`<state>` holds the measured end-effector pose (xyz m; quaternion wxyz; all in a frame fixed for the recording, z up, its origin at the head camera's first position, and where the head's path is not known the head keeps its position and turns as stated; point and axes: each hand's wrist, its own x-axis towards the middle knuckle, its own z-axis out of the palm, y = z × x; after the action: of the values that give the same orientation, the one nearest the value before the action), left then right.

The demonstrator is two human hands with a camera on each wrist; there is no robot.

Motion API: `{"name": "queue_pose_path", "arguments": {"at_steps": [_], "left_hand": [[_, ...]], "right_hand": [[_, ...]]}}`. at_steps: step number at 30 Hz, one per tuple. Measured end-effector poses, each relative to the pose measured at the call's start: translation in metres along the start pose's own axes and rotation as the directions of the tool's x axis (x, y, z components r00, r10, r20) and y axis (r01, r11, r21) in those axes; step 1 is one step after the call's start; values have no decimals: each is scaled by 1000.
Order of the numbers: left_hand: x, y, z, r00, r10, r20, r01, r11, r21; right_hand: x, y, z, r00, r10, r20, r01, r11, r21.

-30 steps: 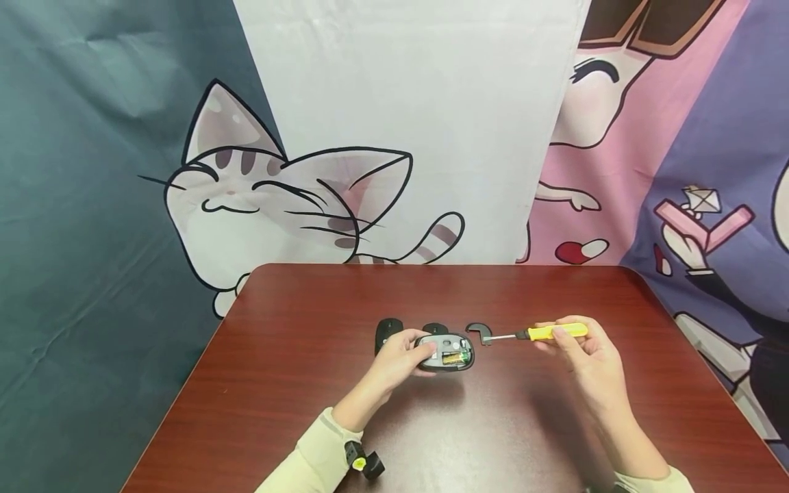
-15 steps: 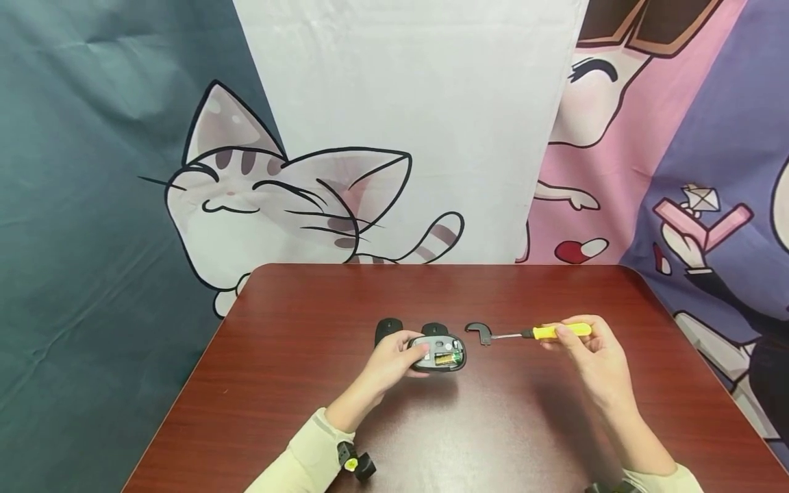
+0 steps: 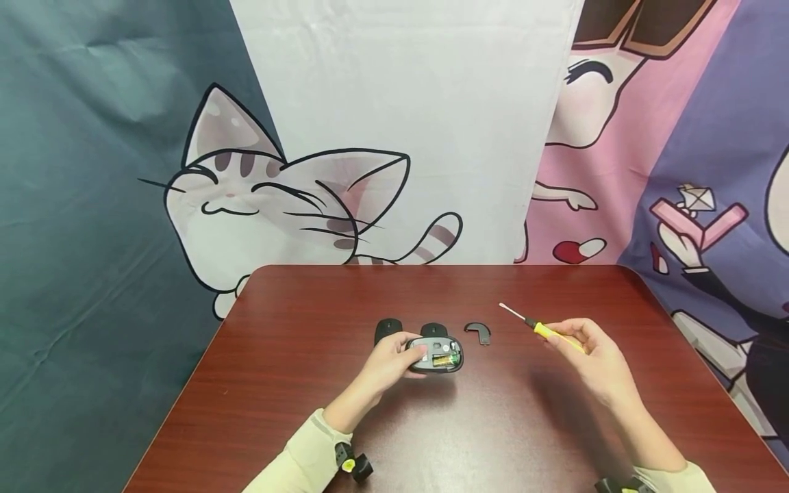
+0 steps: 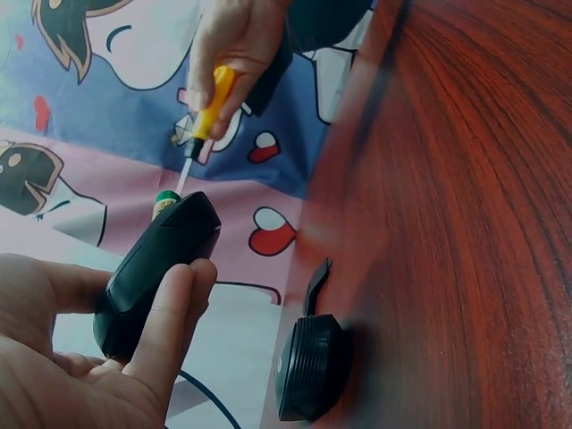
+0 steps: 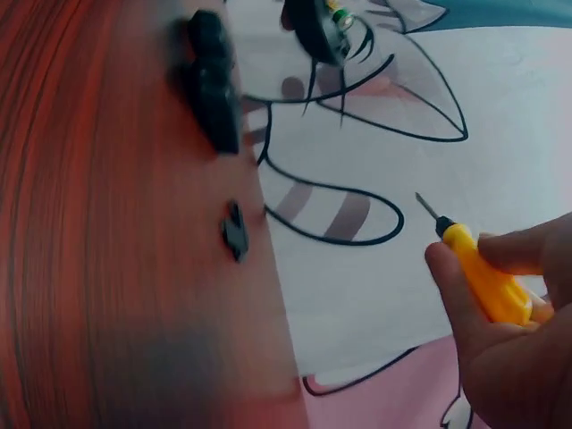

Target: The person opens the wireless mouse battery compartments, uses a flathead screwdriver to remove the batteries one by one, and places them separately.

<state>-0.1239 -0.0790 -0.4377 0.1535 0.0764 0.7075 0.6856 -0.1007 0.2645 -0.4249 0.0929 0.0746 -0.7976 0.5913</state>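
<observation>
My left hand [image 3: 383, 364] holds a computer mouse [image 3: 425, 365] with its grey underside facing me and its battery bay uncovered. A green-and-gold battery [image 3: 445, 360] shows in the bay. In the left wrist view, fingers and thumb grip the mouse's black shell [image 4: 156, 268], and the battery's green end [image 4: 166, 198] peeks past it. On the right, my right hand [image 3: 600, 359] grips a screwdriver [image 3: 544, 331] by its yellow handle, its metal tip angled up and left, apart from the mouse. Between them on the table lies a curved black cover [image 3: 479, 332], touched by neither hand.
Two more dark mice stand on the brown table [image 3: 296, 356] behind my left hand: one at left [image 3: 388, 330], another [image 3: 434, 329] directly behind the held mouse. A printed cartoon cloth [image 3: 394, 82] hangs beyond the table's far edge.
The screwdriver's tip has swung from pointing left, in line with the curved cover, to pointing up and away. My left hand has shifted slightly left with the mouse.
</observation>
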Motion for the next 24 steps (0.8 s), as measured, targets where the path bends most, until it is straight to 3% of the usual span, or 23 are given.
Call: {"name": "queue_pose_path", "arguments": {"at_steps": [3, 6, 9, 16, 22, 24], "left_hand": [[0, -1, -1, 1000, -1, -3, 1, 1000, 8], [-1, -2, -1, 1000, -2, -9, 2, 1000, 12], [-1, -2, -1, 1000, -1, -15, 1, 1000, 11], [-1, -4, -2, 1000, 5, -20, -5, 1000, 5], [-1, -4, -4, 1000, 4, -24, -4, 1000, 3], [-1, -4, -4, 1000, 2, -24, -2, 1000, 6]], "right_hand": [[0, -1, -1, 999, 18, 31, -9, 963, -268], [0, -3, 0, 997, 47, 63, -18, 918, -395], [1, -3, 2, 997, 42, 66, -7, 889, -458], [2, 6, 0, 995, 65, 78, -20, 879, -476], [4, 16, -8, 998, 50, 47, -8, 767, -642], [4, 18, -11, 998, 56, 34, -19, 752, -659]]}}
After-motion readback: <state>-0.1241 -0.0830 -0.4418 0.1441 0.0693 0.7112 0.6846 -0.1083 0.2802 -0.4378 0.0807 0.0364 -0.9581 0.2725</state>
